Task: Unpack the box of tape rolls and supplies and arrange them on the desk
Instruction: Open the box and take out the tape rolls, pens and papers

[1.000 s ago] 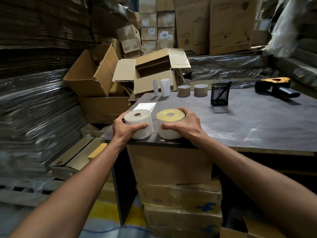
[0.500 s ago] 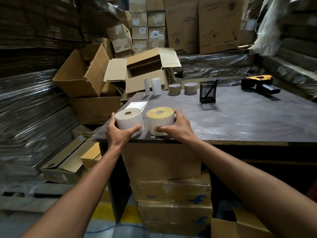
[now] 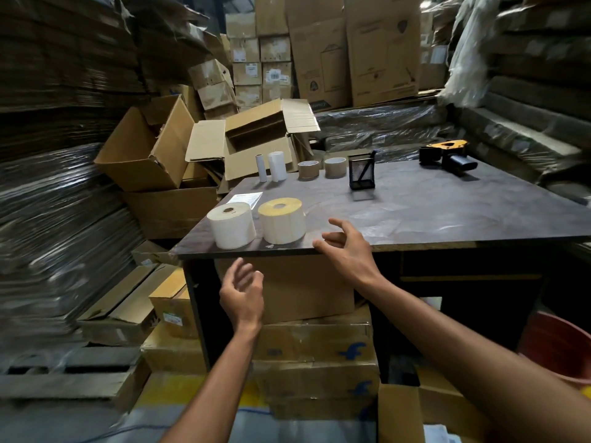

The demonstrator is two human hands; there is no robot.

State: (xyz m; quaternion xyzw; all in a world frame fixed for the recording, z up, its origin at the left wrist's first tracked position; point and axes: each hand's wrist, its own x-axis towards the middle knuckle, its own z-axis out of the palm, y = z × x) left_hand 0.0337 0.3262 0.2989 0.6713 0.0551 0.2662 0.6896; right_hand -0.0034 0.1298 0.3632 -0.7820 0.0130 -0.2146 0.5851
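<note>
The dark brown laminate desk (image 3: 447,212) served as the landmark. At its near left corner stood the squat white label roll with a brown cardboard core (image 3: 231,224), upright, its axis vertical and its open core facing up; just to its right, close but seemingly not touching, stood the squat cream roll with a yellow top face (image 3: 282,220), upright likewise. Both sat very near the desk's front edge, so a stray knock from either hand could likely tip one over or push it off onto the cartons below. The left hand (image 3: 242,290) hung below the desk's front edge, fingers loosely curled and holding nothing. The right hand (image 3: 347,247) hovered at the front edge, right of the cream roll, fingers spread and empty. Along the desk's far edge stood two slim white paper rolls (image 3: 271,166), two brown tape rolls (image 3: 321,167) lying flat, a black mesh pen holder (image 3: 361,172), and an orange-and-black tape dispenser (image 3: 447,155).
</note>
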